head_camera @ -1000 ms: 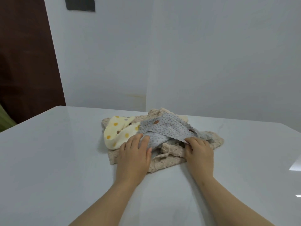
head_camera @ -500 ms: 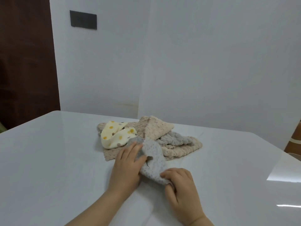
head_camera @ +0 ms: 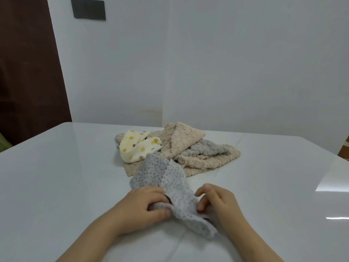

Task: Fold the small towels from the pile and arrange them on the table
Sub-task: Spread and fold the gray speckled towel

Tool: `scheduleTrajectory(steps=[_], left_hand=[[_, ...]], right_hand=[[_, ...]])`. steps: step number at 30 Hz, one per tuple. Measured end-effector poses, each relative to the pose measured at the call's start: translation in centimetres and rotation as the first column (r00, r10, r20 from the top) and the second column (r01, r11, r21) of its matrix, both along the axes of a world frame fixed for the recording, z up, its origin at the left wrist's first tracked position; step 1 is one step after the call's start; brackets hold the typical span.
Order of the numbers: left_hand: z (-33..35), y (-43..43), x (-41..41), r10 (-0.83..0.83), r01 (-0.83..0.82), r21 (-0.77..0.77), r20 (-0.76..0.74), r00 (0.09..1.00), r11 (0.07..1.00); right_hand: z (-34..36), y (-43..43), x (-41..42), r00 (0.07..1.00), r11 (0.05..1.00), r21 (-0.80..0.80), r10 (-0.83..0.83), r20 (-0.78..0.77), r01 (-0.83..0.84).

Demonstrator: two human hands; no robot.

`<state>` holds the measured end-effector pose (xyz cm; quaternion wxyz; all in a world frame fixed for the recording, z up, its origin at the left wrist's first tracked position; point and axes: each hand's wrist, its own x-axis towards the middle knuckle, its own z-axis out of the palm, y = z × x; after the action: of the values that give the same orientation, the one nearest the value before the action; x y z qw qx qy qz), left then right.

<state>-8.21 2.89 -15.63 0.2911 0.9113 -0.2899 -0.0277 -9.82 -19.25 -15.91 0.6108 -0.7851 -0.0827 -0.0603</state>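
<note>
A grey dotted towel (head_camera: 166,178) lies crumpled on the white table (head_camera: 56,176), stretching from the pile toward me. My left hand (head_camera: 145,207) grips its near edge, fingers curled round the cloth. On the other side, my right hand (head_camera: 219,207) pinches the same edge. Behind the towel sits the pile: a beige textured towel (head_camera: 188,140), a cream towel with yellow and brown dots (head_camera: 137,146) and a fluffy grey towel (head_camera: 204,150).
White walls rise right behind the table's far edge. A dark brown door (head_camera: 28,72) stands at the left. Bare tabletop spreads to the left and right of the pile.
Both hands pulled the grey dotted towel off the pile and toward me. It now lies stretched out in front of the pile, held at its near edge.
</note>
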Motion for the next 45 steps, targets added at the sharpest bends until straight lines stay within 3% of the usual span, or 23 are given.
scheduleTrajectory(steps=[2, 3, 6, 9, 11, 17, 20, 24, 26, 29, 32, 37, 41, 45], left_hand=[[0.8, 0.4, -0.1, 0.09, -0.115, -0.201, -0.129, 0.988, 0.973], [0.9, 0.3, 0.0, 0.163, -0.193, -0.274, -0.129, 0.978, 0.942], [1.1, -0.3, -0.1, 0.358, -0.35, -0.222, -0.002, 0.934, 0.91], [1.2, -0.4, -0.3, 0.457, -0.451, -0.074, 0.174, 0.872, 0.889], [0.6, -0.2, 0.3, 0.475, -0.491, -0.003, 0.264, 0.84, 0.871], [-0.5, -0.3, 0.8, 0.422, -0.458, 0.228, 0.19, 0.886, 0.859], [0.5, -0.5, 0.3, 0.46, -0.487, 0.175, 0.175, 0.871, 0.856], [0.4, -0.5, 0.3, 0.617, -0.624, -0.025, 0.187, 0.765, 0.781], [-0.1, -0.2, 0.8, 0.682, -0.698, 0.035, 0.182, 0.708, 0.715], [-0.7, 0.1, 1.6, 0.663, -0.678, 0.193, 0.144, 0.735, 0.71], [-0.4, 0.0, 1.7, 0.648, -0.659, 0.125, 0.118, 0.752, 0.742], [0.0, 0.1, 1.2, 0.66, -0.653, -0.102, 0.063, 0.749, 0.75], [0.3, 0.0, 1.2, 0.663, -0.631, -0.377, -0.058, 0.746, 0.678], [0.3, -0.1, 1.4, 0.615, -0.538, -0.544, -0.05, 0.787, 0.644]], right_hand=[[1.1, 0.8, 0.4, 0.999, 0.959, -0.284, -0.029, -0.023, 0.021], [1.6, 1.3, 0.7, 0.999, 0.892, -0.45, -0.049, 0.011, 0.048], [1.7, 3.7, 1.0, 0.99, 0.654, -0.749, -0.004, 0.143, 0.111], [0.5, 5.1, 0.4, 0.969, 0.532, -0.845, 0.184, 0.167, 0.045], [0.1, 4.9, 0.3, 0.958, 0.512, -0.859, 0.247, 0.148, 0.001], [0.4, 4.0, -0.1, 0.953, 0.46, -0.883, 0.298, 0.054, -0.094], [0.2, 3.8, 0.2, 0.951, 0.507, -0.861, 0.279, 0.136, -0.025], [0.2, 3.3, 0.2, 0.958, 0.671, -0.741, 0.216, 0.186, -0.007], [0.4, 3.0, 0.0, 0.971, 0.749, -0.663, 0.162, 0.177, -0.004], [0.7, 2.7, -0.3, 0.984, 0.853, -0.521, 0.11, 0.142, -0.02], [0.7, 2.4, -0.1, 0.987, 0.911, -0.411, 0.036, 0.154, 0.031], [1.8, 1.0, 0.3, 0.963, 0.931, -0.3, -0.144, 0.228, 0.21], [2.1, -0.5, 0.9, 0.929, 0.907, -0.232, -0.306, 0.209, 0.351], [1.5, -1.3, 1.4, 0.922, 0.851, -0.354, -0.367, 0.126, 0.388]])
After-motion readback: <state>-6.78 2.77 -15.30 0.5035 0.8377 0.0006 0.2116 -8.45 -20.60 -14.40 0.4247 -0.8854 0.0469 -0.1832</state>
